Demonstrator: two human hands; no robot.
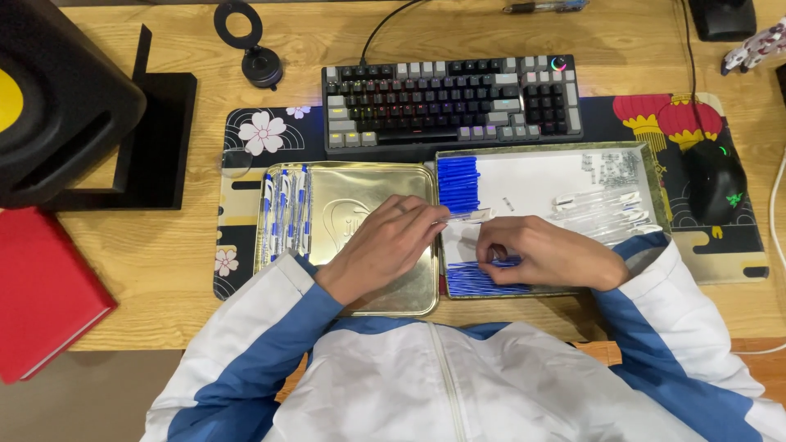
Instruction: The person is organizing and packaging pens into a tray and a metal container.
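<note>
Clear pen barrel [471, 216] in left hand [385, 245] fingers; right hand [544, 254] fingers on blue refills [483, 278], grip unclear.

Left hand [385, 245] in fingertip pinch grip, right hand [544, 252] palm-down, fingers curled.
</note>
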